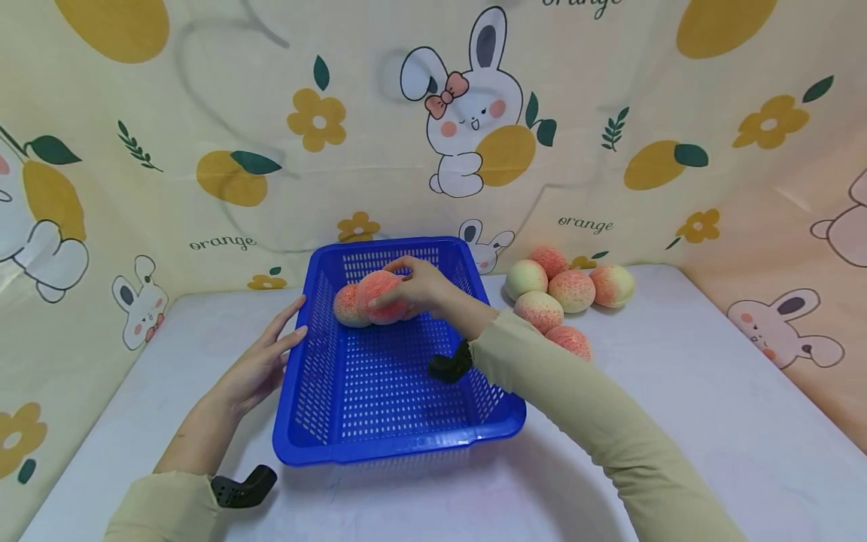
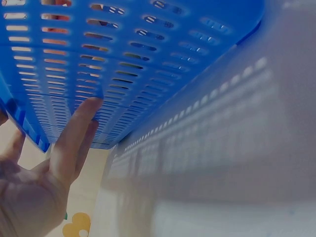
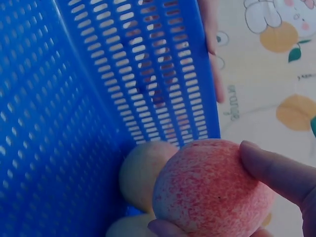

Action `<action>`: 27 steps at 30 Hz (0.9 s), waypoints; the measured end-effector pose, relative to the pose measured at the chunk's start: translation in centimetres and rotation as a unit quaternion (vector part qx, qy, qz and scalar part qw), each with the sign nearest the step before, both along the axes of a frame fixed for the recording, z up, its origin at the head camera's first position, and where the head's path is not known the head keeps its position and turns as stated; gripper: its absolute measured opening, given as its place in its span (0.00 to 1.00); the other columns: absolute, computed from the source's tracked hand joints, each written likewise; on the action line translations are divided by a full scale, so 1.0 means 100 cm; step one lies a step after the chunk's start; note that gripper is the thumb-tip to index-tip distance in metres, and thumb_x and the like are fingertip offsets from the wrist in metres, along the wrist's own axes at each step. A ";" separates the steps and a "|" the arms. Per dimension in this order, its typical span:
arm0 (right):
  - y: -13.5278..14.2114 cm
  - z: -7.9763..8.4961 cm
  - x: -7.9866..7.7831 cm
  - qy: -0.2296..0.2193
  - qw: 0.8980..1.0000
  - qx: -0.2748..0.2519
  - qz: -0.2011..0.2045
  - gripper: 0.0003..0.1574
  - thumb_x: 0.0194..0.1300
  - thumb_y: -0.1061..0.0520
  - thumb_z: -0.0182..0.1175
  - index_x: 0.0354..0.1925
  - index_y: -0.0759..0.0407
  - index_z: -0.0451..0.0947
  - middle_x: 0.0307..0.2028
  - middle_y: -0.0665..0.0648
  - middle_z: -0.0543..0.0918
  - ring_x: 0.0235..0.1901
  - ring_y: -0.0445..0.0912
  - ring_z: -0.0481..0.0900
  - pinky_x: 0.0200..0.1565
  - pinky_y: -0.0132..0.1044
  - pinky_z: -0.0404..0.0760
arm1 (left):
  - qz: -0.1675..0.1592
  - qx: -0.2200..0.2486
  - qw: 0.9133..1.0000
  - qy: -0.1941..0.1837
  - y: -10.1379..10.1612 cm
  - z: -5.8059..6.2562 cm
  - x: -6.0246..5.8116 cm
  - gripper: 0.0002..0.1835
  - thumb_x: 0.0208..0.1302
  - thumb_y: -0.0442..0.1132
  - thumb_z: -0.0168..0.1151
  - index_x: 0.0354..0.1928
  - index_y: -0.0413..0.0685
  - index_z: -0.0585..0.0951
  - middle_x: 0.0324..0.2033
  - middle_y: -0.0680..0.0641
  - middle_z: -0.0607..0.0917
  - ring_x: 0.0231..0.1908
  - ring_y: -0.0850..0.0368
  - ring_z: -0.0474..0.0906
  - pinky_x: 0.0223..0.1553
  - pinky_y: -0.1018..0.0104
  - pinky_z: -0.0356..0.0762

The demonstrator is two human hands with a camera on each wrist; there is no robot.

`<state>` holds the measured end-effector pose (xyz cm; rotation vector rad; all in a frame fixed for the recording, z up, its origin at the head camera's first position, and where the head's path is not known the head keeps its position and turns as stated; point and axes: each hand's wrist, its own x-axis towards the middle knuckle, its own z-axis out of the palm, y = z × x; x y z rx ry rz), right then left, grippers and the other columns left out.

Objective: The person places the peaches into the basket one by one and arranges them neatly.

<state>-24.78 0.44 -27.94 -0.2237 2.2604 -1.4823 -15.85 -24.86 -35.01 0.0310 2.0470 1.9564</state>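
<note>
A blue plastic basket (image 1: 400,444) with slotted walls stands on the table in front of me. My left hand (image 1: 254,373) is at its left side, fairly straight fingers touching the rim and the outer wall (image 2: 148,64). Inside the basket's far part, my right hand (image 1: 423,290) holds a red-speckled peach (image 1: 379,295) between thumb and fingers. Beside it lies a paler peach (image 1: 348,307). In the right wrist view the held peach (image 3: 212,190) partly covers that pale peach (image 3: 145,170) and another peach (image 3: 131,227) lower down.
Several peaches (image 1: 571,292) lie grouped on the white table (image 1: 684,391), right of the basket; my right sleeve (image 1: 542,376) partly hides the nearest. A patterned cloth (image 1: 379,181) with rabbits and oranges hangs behind the table. A black wrist device (image 1: 244,488) sits at my left cuff.
</note>
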 end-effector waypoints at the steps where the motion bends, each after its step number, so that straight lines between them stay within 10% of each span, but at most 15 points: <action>1: -0.003 -0.001 0.001 0.002 1.000 0.005 0.005 0.40 0.52 0.61 0.72 0.62 0.56 0.68 0.60 0.65 0.72 0.55 0.58 0.77 0.47 0.51 0.82 | 0.000 -0.001 1.000 0.001 0.000 0.000 0.000 0.35 0.73 0.54 0.45 0.75 0.75 0.40 0.73 0.39 0.47 0.60 0.49 0.71 0.52 0.63 0.76; 15: -0.030 -0.015 0.009 0.001 0.999 0.045 0.030 0.42 0.47 0.62 0.74 0.60 0.57 0.69 0.57 0.65 0.71 0.53 0.59 0.78 0.45 0.52 0.83 | 0.003 -0.006 1.000 -0.003 0.001 0.000 0.000 0.36 0.73 0.55 0.45 0.74 0.77 0.40 0.74 0.40 0.46 0.68 0.35 0.60 0.55 0.57 0.75; 27: -0.050 -0.032 0.014 0.045 0.990 0.126 0.033 0.40 0.46 0.59 0.75 0.57 0.57 0.70 0.53 0.60 0.77 0.36 0.51 0.81 0.33 0.43 0.85 | 0.000 -0.002 1.000 -0.005 0.000 0.000 0.000 0.36 0.73 0.55 0.46 0.74 0.77 0.40 0.74 0.38 0.48 0.57 0.54 0.74 0.50 0.62 0.79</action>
